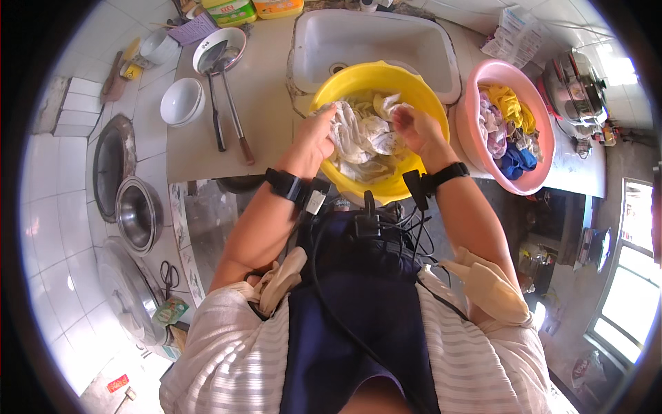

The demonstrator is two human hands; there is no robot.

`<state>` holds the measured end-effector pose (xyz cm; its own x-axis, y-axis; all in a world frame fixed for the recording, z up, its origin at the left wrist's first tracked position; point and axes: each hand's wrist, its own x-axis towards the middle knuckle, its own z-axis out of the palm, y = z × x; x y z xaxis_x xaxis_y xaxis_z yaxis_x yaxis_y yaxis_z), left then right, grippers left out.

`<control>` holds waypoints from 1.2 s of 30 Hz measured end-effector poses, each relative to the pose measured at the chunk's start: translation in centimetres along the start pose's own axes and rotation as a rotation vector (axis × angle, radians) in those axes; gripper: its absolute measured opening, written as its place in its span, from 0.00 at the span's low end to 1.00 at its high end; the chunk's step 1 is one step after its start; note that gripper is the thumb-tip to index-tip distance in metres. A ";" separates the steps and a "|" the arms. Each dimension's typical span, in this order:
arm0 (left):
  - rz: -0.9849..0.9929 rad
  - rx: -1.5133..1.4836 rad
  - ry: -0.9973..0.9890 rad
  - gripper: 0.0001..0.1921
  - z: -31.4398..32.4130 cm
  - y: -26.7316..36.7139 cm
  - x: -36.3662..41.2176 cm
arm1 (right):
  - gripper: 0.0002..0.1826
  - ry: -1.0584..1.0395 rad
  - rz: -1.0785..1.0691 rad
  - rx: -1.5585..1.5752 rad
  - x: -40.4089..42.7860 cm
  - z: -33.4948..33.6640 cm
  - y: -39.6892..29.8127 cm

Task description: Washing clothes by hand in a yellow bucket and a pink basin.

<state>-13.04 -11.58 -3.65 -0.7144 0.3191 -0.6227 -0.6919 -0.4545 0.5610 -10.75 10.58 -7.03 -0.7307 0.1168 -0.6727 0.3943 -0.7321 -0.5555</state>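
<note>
Before me a yellow plastic basin [372, 76] rests partly over the front of the sink, with wet white cloth and some water inside. My left hand [317, 133] grips one side of a patterned white cloth [354, 134] at the basin's left rim. At the right, my right hand [418, 129] has its fingers curled around another part of the cloth, above the basin. The cloth is bunched between both hands, and its lower folds lie in the basin. Parts of my fingertips are hidden by the fabric.
A white sink [372, 33] is set behind the basin. To the right stands a pink basin [545, 129] of coloured clothes, beside a lidded electric cooker [574, 88]. Leftward are white bowls [178, 102], a ladle [235, 108] and a steel pot [137, 215]. Cables [421, 227] hang at my waist.
</note>
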 end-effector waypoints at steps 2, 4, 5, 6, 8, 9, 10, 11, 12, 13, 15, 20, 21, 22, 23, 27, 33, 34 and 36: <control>-0.050 -0.010 -0.045 0.14 0.1 0.0 -0.3 | 0.10 -0.202 -0.006 -0.151 -4.2 3.9 -0.9; -0.016 0.013 -0.131 0.14 0.5 -0.1 0.3 | 0.10 -0.396 -0.028 -0.289 -5.2 5.2 -1.1; 0.002 0.025 -0.173 0.13 0.7 -0.2 0.5 | 0.13 -0.432 -0.200 -0.535 -5.1 5.3 -1.1; -0.005 0.018 -0.213 0.12 1.1 -0.2 0.5 | 0.15 -0.461 -0.372 -0.779 -5.1 5.3 -1.2; -0.025 0.011 -0.259 0.12 1.7 -0.2 0.4 | 0.16 -0.367 -0.517 -0.956 -5.2 4.9 -1.7; -0.043 0.003 -0.298 0.11 1.8 -0.2 0.3 | 0.17 -0.272 -0.655 -1.128 -5.4 4.8 -1.8; -0.061 -0.019 -0.338 0.11 1.9 -0.2 0.1 | 0.17 -0.270 -0.655 -1.126 -5.6 4.8 -1.6; -0.063 -0.017 -0.337 0.11 1.9 -0.4 0.2 | 0.17 -0.371 -0.452 -0.948 -5.8 4.8 -1.3; -0.040 -0.006 -0.392 0.12 2.3 -0.4 0.0 | 0.18 -0.465 -0.252 -0.764 -6.0 4.7 -1.1; -0.017 0.006 -0.445 0.12 2.6 -0.4 -0.1 | 0.18 -0.465 -0.253 -0.762 -6.1 4.5 -1.1; 0.049 0.083 -0.436 0.14 3.1 0.0 -1.0 | 0.22 -0.554 -0.328 -0.897 -6.1 3.5 -0.8; 0.199 0.211 -0.604 0.16 3.9 0.7 -2.2 | 0.20 -0.636 -0.422 -1.040 -5.1 1.9 -2.0; 0.196 0.216 -0.606 0.16 4.2 0.8 -2.4 | 0.20 -0.613 -0.495 -1.140 -5.7 2.2 -2.4; 0.288 0.312 -0.622 0.17 4.5 1.0 -2.6 | 0.20 -0.587 -0.567 -1.240 -6.0 2.3 -2.7; 0.380 0.408 -0.637 0.19 4.8 1.2 -2.8 | 0.20 -0.584 -0.568 -1.235 -5.6 2.0 -2.6; 0.416 0.416 -0.648 0.19 6.1 2.7 -3.8 | 0.18 -0.548 -0.627 -1.089 -4.1 0.3 -2.9; 0.403 0.419 -0.698 0.18 6.5 4.1 -4.1 | 0.12 -0.455 -0.661 -1.093 -4.1 -0.8 -2.7; 0.349 0.335 -0.717 0.18 6.7 4.1 -4.3 | 0.15 -0.446 -0.637 -1.074 -4.1 -0.7 -2.2; 0.291 0.257 -0.739 0.18 7.0 4.1 -4.2 | 0.26 -0.495 -0.586 -1.064 -3.6 -0.5 -1.2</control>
<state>-13.58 -8.96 5.06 -0.6903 0.7227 0.0347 -0.4073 -0.4278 0.8069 -8.31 11.32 -4.16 -0.9788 -0.1893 -0.0777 0.0276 0.2541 -0.9668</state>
